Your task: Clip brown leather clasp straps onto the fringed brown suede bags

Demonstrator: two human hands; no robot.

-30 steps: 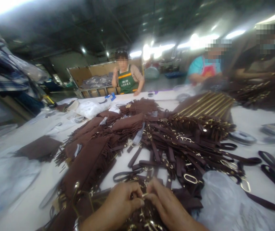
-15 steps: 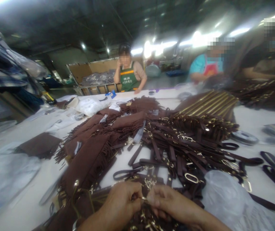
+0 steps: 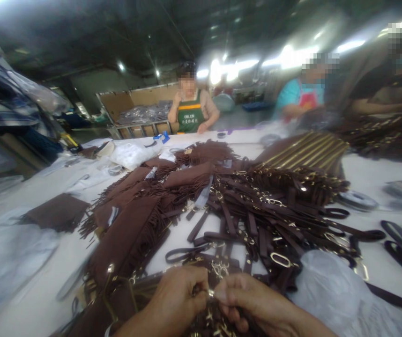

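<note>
At bottom centre, your left hand (image 3: pixel 181 292) and right hand (image 3: pixel 239 294) pinch a small metal piece (image 3: pixel 211 293), probably for fine control.

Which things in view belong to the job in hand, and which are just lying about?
Likely the job:
metal fitting, pinched between left hand and right hand
brown straps
fringed pieces

Apparently lying about:
translucent bag
rolls
blue object, far edge

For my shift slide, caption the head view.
Left hand and right hand pinch a small shiny metal fitting near flat brown fringed pieces.
</note>
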